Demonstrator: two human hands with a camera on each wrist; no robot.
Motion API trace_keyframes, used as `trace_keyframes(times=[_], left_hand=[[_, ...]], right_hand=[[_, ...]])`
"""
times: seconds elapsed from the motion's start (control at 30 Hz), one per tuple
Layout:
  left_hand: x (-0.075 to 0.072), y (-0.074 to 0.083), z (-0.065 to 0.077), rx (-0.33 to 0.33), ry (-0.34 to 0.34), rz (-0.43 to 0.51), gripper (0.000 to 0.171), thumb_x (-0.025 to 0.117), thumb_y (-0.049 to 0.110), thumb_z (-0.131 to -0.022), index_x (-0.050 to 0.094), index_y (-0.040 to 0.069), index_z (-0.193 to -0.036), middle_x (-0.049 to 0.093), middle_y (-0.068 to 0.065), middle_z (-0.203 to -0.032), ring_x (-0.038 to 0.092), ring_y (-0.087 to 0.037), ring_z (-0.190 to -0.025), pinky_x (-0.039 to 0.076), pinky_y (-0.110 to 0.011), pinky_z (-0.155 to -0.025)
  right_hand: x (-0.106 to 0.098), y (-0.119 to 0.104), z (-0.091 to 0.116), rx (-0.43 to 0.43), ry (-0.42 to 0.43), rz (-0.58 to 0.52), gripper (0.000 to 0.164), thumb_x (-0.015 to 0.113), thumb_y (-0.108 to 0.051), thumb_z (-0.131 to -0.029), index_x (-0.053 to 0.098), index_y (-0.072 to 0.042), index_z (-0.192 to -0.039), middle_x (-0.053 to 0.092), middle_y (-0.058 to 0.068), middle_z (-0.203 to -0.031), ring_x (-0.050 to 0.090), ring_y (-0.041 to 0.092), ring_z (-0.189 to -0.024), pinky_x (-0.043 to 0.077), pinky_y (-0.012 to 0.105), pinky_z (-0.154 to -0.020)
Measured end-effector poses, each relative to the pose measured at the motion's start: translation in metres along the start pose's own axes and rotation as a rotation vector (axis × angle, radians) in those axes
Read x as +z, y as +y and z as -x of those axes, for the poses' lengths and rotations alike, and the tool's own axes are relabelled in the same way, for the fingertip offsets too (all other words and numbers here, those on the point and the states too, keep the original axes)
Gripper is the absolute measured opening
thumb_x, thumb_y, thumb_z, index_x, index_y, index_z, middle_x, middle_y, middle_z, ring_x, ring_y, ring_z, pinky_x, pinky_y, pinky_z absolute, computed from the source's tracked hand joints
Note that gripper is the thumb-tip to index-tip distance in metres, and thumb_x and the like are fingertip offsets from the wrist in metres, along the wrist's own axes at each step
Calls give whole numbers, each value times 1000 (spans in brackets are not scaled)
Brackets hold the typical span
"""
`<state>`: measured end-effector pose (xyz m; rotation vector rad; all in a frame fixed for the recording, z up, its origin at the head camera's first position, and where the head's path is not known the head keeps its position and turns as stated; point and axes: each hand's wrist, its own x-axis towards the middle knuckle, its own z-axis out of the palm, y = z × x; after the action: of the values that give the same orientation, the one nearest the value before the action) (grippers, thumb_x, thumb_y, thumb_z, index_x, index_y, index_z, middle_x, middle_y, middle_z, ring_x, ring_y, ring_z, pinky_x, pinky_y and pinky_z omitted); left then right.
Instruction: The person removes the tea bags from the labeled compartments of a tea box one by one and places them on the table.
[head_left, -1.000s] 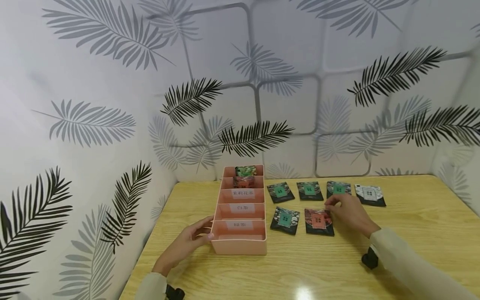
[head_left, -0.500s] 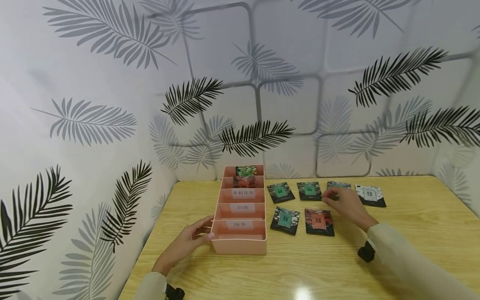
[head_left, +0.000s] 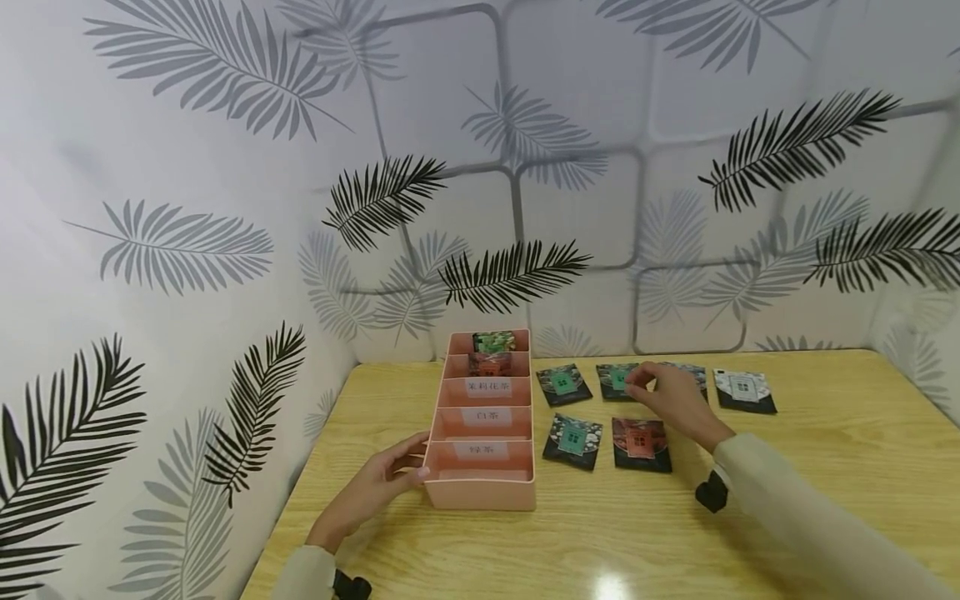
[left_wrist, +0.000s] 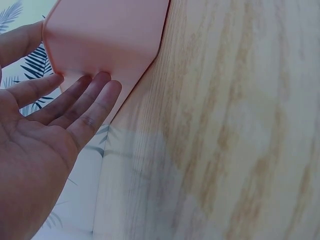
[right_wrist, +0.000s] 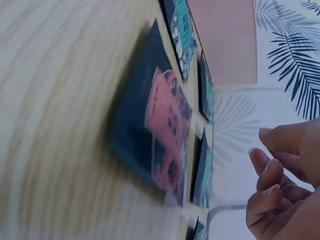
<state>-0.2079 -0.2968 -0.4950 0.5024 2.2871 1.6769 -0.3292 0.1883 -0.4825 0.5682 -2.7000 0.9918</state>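
A long pink divided box (head_left: pixel 480 493) stands at mid-table, with Chinese labels in its nearer compartments. My left hand (head_left: pixel 375 487) touches its near left corner; in the left wrist view the fingers (left_wrist: pixel 92 107) lie fairly straight against the pink wall. My right hand (head_left: pixel 678 404), loosely bent and holding nothing, hovers over the tea bag sachets. Just left of its fingertips lies a green-labelled sachet (head_left: pixel 611 382); another sachet (head_left: pixel 693 377) is partly hidden behind the hand. Nearer me is a red-labelled sachet (head_left: pixel 641 444), also seen sachet-side up in the right wrist view.
More sachets lie right of the box: a green-labelled one (head_left: pixel 562 383), a flower-patterned one (head_left: pixel 573 440) and a white-topped one (head_left: pixel 742 390). The far compartments hold a green packet (head_left: pixel 493 342) and a red packet (head_left: pixel 489 364). A leaf-patterned wall (head_left: pixel 562 208) borders the wooden table (head_left: pixel 600 542).
My right hand has moved left and slightly up, from beside the red-labelled sachet to over the back row. My left hand and the box stay in place.
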Motion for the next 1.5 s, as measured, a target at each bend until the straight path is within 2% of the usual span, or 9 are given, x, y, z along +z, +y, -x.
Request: trace_keyframes(times=[0.23,0.4,0.6,0.73,0.97,1.17,1.37,1.5], left_hand=[[-1,1,0,-8,4,-8,60,59,22,-107,35,14,-161,52,-16,-146,52,-35,-130,52,-32,-99],[-1,1,0,-6,1,-5,60,60,22,-107,35,13,-162,53,-16,-146,52,-36,-130,52,-35,-100],[0,0,1,0,-4,14,61,59,22,-107,34,13,-162,52,-18,-147,52,-37,-131,52,-38,-100],[-2,-1,2,-2,-2,18,60,59,21,-108,34,14,-162,52,-17,-147,51,-37,-131,52,-37,-100],[-3,-2,0,5,-1,-2,59,59,21,-108,35,16,-161,52,-15,-147,52,-34,-131,51,-32,-99],[-3,-4,0,5,3,8,59,59,21,-108,35,16,-161,51,-15,-149,51,-34,-133,51,-32,-99],[-4,-3,0,11,3,-1,60,59,22,-108,34,16,-162,51,-12,-150,51,-33,-133,51,-32,-101],[-3,-2,1,11,7,-1,59,59,22,-108,35,16,-162,51,-11,-149,51,-32,-133,51,-32,-100]], right_hand=[[9,-14,-13,13,-10,-24,14,71,-19,-100,73,-7,-106,72,8,-100,61,16,-73,52,41,-67],[20,-23,-24,14,-15,-60,19,71,-20,-100,73,-5,-112,72,7,-100,58,15,-67,47,37,-61],[34,-36,-37,-37,0,-103,17,71,-19,-100,74,-6,-110,72,3,-96,59,15,-69,49,37,-65],[40,-48,-44,-69,2,-120,17,71,-20,-100,74,-6,-109,73,5,-97,59,16,-71,48,37,-65],[53,-64,-60,-56,-28,-142,19,70,-23,-101,73,-7,-112,72,5,-100,55,17,-65,46,35,-60],[64,-81,-73,-82,-42,-151,19,70,-18,-101,73,-5,-113,73,8,-103,62,16,-75,52,38,-67],[73,-99,-85,-101,-39,-139,17,71,-19,-100,73,-5,-109,73,9,-103,66,22,-86,54,43,-73],[82,-104,-93,-111,-65,-141,19,70,-19,-100,73,-4,-112,73,10,-107,68,26,-93,56,47,-78]])
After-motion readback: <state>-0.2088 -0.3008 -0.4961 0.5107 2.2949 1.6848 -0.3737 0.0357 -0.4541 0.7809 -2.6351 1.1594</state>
